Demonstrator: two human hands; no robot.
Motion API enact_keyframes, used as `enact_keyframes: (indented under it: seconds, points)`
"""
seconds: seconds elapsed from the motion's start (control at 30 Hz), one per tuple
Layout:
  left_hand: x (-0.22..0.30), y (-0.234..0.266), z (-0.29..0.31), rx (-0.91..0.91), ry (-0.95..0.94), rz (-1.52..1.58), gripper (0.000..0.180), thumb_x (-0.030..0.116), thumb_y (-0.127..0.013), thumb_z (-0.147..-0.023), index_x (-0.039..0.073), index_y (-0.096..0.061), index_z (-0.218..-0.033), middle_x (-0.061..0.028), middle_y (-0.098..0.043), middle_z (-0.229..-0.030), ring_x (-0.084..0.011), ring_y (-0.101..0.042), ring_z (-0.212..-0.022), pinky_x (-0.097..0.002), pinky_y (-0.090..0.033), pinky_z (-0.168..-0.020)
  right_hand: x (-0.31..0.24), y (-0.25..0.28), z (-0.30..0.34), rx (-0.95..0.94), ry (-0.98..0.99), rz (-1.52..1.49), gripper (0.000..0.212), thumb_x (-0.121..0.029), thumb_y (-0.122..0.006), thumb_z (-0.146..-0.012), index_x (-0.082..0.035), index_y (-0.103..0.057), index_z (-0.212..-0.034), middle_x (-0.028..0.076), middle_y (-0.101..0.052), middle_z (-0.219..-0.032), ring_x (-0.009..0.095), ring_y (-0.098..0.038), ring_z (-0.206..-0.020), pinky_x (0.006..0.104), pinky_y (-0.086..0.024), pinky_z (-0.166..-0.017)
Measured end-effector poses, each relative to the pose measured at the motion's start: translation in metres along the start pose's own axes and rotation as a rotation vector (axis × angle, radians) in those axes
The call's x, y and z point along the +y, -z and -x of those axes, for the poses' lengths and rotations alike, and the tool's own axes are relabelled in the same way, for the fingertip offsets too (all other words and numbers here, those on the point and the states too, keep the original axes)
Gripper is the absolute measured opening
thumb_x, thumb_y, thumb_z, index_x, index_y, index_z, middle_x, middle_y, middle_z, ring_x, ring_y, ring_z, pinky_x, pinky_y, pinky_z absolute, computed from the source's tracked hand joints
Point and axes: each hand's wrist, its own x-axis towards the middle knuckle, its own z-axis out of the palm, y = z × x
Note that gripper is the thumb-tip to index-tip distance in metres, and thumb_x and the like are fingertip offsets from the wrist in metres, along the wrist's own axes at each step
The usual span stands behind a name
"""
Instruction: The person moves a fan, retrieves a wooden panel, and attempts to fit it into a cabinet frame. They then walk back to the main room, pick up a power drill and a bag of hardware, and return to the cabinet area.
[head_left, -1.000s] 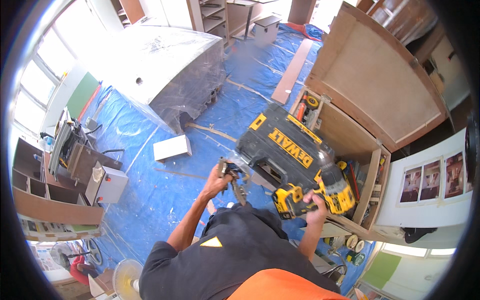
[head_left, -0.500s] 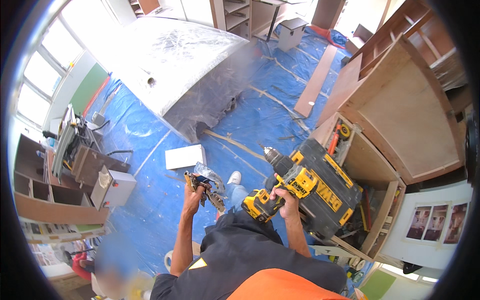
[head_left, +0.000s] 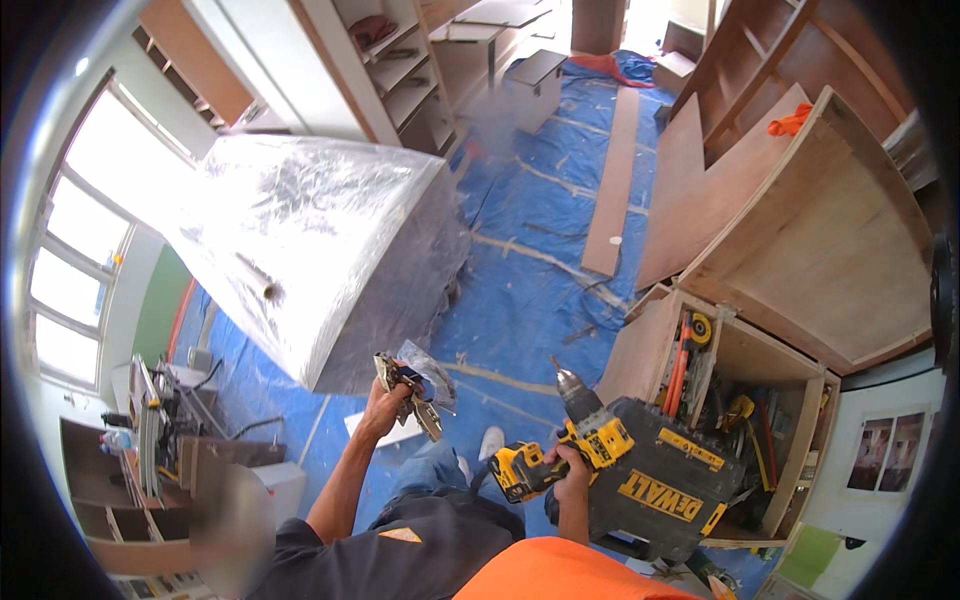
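Observation:
My left hand (head_left: 380,408) is closed around several metal hinges (head_left: 428,420) and a crumpled clear plastic bag (head_left: 428,362). In my right hand (head_left: 572,482) is a yellow and black cordless drill (head_left: 598,438), gripped by its handle, its bit pointing away from me and its battery toward the left. Close beside the drill and right hand is a black hard tool case (head_left: 635,530) with yellow latches. The drill's front overlaps the case's edge; whether the right hand also bears the case I cannot tell.
An open wooden box (head_left: 800,485) holding tools stands at right, against a large plywood panel (head_left: 830,250). A plastic-wrapped block (head_left: 300,230) fills the left middle. Blue sheeting (head_left: 520,330) covers the floor, with a long board (head_left: 612,190) on it. Cabinet parts and tools crowd the left.
My view has shifted, with the wrapped block now lower. The case shows closer to me, baring more of the wooden box's inside. Both hands keep their hold.

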Motion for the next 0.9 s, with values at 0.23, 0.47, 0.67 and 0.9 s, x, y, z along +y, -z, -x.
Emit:
enact_keyframes:
  seconds: [0.23, 0.47, 0.67, 0.9]
  points:
    - [0.036, -0.053, -0.125, -0.362, 0.041, -0.188, 0.026, 0.004, -0.053, -0.084, 0.006, -0.049, -0.110, -0.0036, -0.058, -0.090, -0.0141, -0.059, -0.083, -0.0306, -0.050, -0.073, -0.016, -0.005, -0.043, 0.323, 0.280, 0.176, 0.006, -0.004, -0.061, -0.080, -0.001, -0.061, -0.085, 0.005, -0.058, -0.074, 0.016, -0.056, -0.068, 0.0288, -0.046, -0.068]
    - [0.051, -0.098, -0.295, -0.543, 0.046, -0.122, 0.022, 0.008, -0.053, -0.085, 0.002, -0.054, -0.106, -0.0012, -0.056, -0.091, -0.0108, -0.050, -0.085, -0.0295, -0.044, -0.079, -0.032, -0.065, -0.140, 0.587, 0.254, -0.063, 0.031, -0.006, -0.063, -0.076, -0.001, -0.060, -0.107, 0.002, -0.053, -0.071, 0.015, -0.055, -0.066, 0.0284, -0.047, -0.065]
    - [0.118, -0.137, -0.462, -0.658, -0.174, -0.211, 0.022, 0.008, -0.053, -0.085, 0.004, -0.054, -0.106, -0.0034, -0.061, -0.090, -0.0117, -0.057, -0.083, -0.0312, -0.047, -0.076, -0.066, -0.121, -0.285, 0.666, 0.481, 0.006, 0.011, -0.004, -0.064, -0.075, -0.005, -0.057, -0.083, 0.002, -0.055, -0.068, 0.015, -0.055, -0.059, 0.0292, -0.050, -0.061]
    - [0.192, -0.160, -0.624, -0.631, -0.166, -0.139, 0.019, 0.009, -0.053, -0.084, 0.004, -0.053, -0.103, -0.0050, -0.062, -0.091, -0.0133, -0.057, -0.084, -0.0334, -0.048, -0.079, -0.140, -0.189, -0.466, 0.546, 0.535, 0.122, 0.012, -0.004, -0.061, -0.074, -0.008, -0.054, -0.065, 0.001, -0.053, -0.065, 0.013, -0.053, -0.058, 0.0279, -0.045, -0.058]
